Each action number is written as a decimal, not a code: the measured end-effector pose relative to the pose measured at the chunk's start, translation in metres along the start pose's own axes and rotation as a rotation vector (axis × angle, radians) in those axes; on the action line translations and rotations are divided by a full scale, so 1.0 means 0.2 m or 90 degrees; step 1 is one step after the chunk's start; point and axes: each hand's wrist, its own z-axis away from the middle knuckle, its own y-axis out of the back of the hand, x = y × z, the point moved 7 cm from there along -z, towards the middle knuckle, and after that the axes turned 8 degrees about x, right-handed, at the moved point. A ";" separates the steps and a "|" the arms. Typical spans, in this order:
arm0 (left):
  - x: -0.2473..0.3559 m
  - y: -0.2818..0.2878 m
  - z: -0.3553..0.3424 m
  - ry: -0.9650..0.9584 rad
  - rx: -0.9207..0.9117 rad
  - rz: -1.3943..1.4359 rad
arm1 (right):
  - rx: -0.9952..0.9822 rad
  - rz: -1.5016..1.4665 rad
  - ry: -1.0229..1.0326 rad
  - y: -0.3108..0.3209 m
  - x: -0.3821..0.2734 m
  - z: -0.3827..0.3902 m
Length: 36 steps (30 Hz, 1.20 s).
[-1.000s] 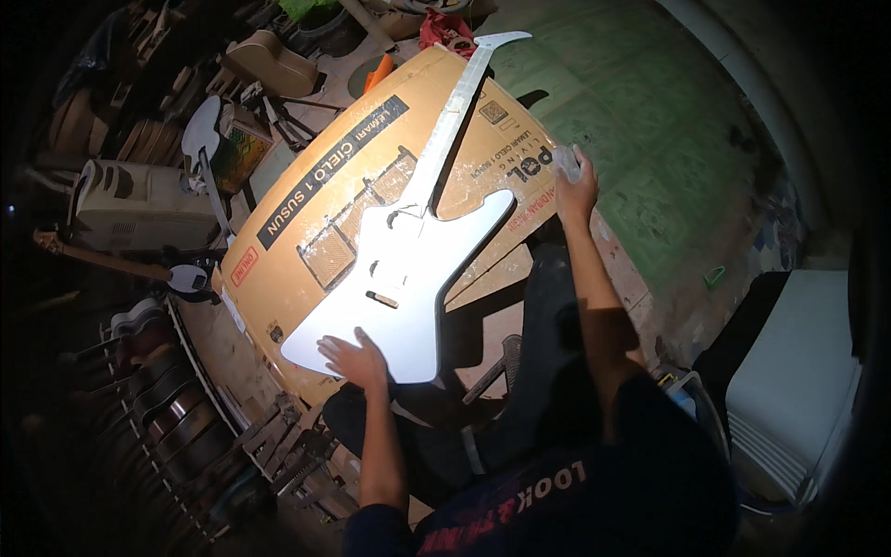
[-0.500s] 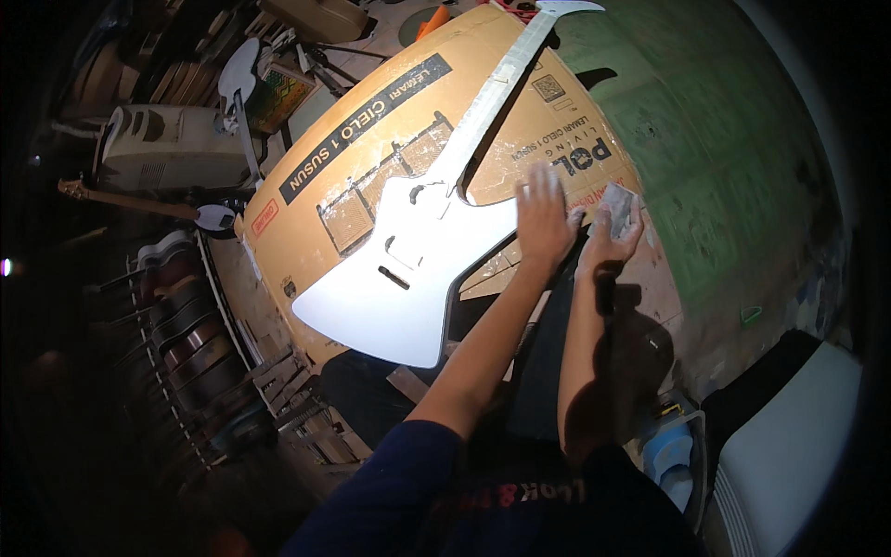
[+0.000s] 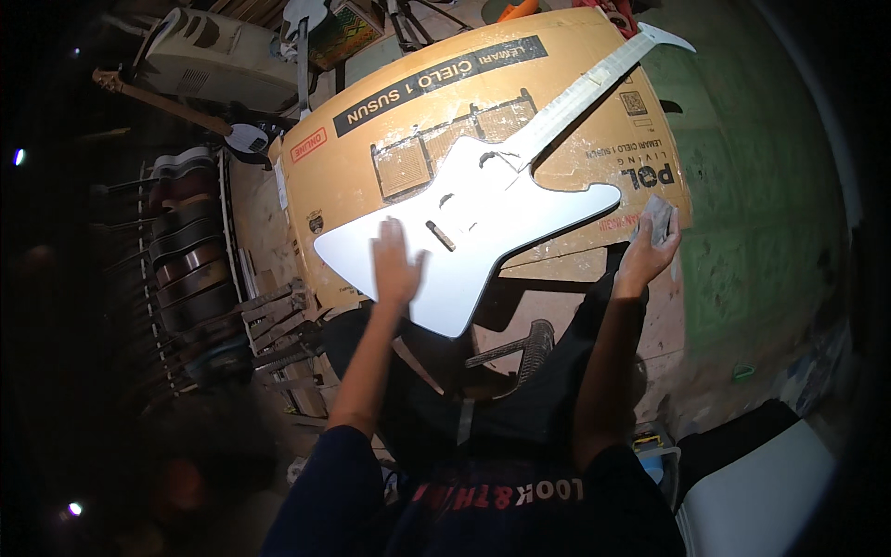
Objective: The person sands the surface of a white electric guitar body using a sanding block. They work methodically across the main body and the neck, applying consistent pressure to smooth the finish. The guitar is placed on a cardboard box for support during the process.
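Note:
A white angular electric guitar body (image 3: pixel 534 215) lies face up, its neck (image 3: pixel 580 97) reaching toward the far right. Dark slots and cavities are cut into its face. My left hand (image 3: pixel 397 271) is over the body's left part, fingers stretched out, palm down and holding nothing; whether it presses on the surface is hard to tell. Off the body's right tip, my right hand (image 3: pixel 640 262) is raised with its fingers closed round a grey, dusty folded piece of sandpaper (image 3: pixel 660 215).
Under the guitar is a large brown cardboard sheet (image 3: pixel 334 176). Several guitar bodies stand in a rack (image 3: pixel 190 269) on the left. A headless-looking dark stool or footrest (image 3: pixel 534 348) shows below the sheet. Green flooring (image 3: pixel 752 232) stretches along the right; a pale curved panel (image 3: pixel 761 492) sits at lower right.
My left hand has moved left, from the body's right tip beside my right hand to its left part. The right hand with the sandpaper has moved slightly right. The view has shifted.

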 end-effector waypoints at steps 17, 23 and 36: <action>0.86 -0.01 0.07 -0.212 -0.104 0.089 | -0.039 0.134 0.120 -0.08 -0.07 0.09; 0.25 -0.02 -0.02 -0.101 0.010 0.203 | -0.054 0.149 0.127 -0.07 -0.02 0.05; -0.67 0.00 0.07 0.278 0.069 -0.104 | -0.073 0.139 0.130 -0.10 -0.05 0.08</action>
